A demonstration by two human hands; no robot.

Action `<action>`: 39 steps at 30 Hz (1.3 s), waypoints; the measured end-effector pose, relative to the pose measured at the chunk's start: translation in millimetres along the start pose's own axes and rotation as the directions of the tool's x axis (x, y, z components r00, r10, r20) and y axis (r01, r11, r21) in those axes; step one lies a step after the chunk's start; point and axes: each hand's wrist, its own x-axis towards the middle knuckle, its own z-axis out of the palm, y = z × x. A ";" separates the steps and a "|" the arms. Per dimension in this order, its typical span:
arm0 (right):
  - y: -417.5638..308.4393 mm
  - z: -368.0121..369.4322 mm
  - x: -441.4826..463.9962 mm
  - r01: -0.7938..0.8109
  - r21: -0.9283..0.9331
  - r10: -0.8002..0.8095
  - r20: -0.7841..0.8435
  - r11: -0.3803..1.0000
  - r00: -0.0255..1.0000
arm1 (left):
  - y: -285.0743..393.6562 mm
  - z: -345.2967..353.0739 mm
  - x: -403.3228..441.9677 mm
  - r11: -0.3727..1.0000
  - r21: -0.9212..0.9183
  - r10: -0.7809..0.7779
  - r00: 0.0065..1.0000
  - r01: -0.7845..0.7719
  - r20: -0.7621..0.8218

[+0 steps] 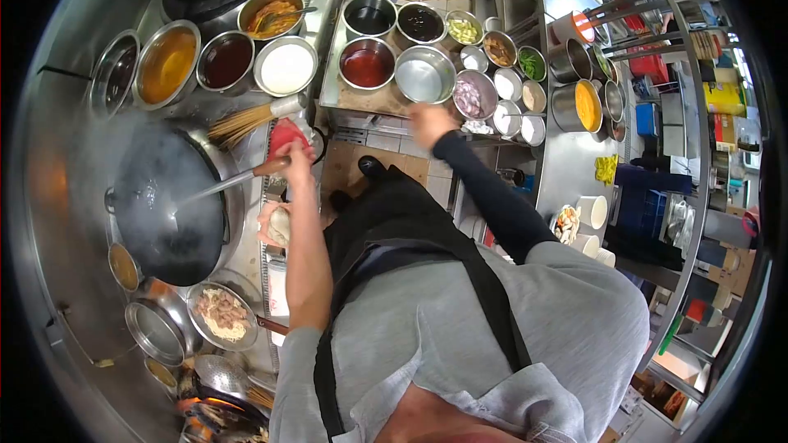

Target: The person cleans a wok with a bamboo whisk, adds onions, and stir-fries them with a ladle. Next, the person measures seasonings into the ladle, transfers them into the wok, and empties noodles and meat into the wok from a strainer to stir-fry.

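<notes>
My left hand is wrapped round the wooden handle of a long metal ladle, whose head reaches into a dark, smoking wok. A red cloth lies right beside that hand. My right hand is closed and blurred, just below a metal bowl of clear liquid; whether it holds something I cannot make out. Near it stand a bowl of chopped onion and a pot of red sauce.
Several sauce bowls and a bamboo brush border the wok at the top. Below it are a strainer with noodles and meat, empty-looking metal bowls and a flame. Steel shelving stands at the right.
</notes>
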 end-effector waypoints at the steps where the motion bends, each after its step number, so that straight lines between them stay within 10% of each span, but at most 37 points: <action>1: 56.8 -13.6 7.2 -0.149 -0.193 0.163 0.057 0.970 0.985 | 12.9 4.5 19.4 0.993 0.033 -0.109 0.994 0.110 -0.025; 4: 178.4 -41.9 24.1 -0.374 -0.417 0.441 0.074 0.829 0.895 | 47.1 30.8 52.7 0.982 -0.054 -0.186 0.976 0.181 -0.114; 9: 269.6 1.3 63.0 -0.281 -0.507 0.503 0.378 0.815 0.777 | 53.0 64.5 92.6 0.972 -0.046 -0.230 0.893 0.230 -0.387; 12: 250.8 15.0 56.0 -0.279 -0.452 0.424 0.259 0.847 0.868 | 66.9 87.0 88.9 0.963 -0.009 -0.234 0.825 0.268 -0.515; 22: 234.4 38.3 72.1 -0.648 -0.287 0.708 0.262 0.706 0.656 | 60.8 90.8 117.3 0.878 0.369 -0.023 0.798 0.304 -0.602; 27: 279.9 45.6 59.4 -0.309 -0.264 0.362 0.183 0.914 0.914 | 25.8 30.6 149.8 0.743 0.638 0.210 0.835 0.202 -0.509; 28: 276.3 28.1 64.4 -0.479 -0.032 0.462 0.325 0.878 0.825 | 27.8 26.6 143.0 0.752 0.629 0.181 0.856 0.196 -0.484; 30: 274.7 5.4 64.3 -0.231 -0.238 0.290 0.253 0.943 0.923 | 37.1 18.5 113.5 0.769 0.610 0.123 0.892 0.191 -0.434; 33: 314.8 3.5 61.1 -0.463 0.138 0.387 0.373 0.875 0.843 | 51.0 23.4 65.6 0.740 0.638 0.096 0.906 0.211 -0.412; 39: 283.9 -32.0 37.3 -0.500 0.375 0.364 0.377 0.780 0.851 | 45.6 -14.4 -32.3 0.999 -0.022 -0.036 0.982 0.032 -0.187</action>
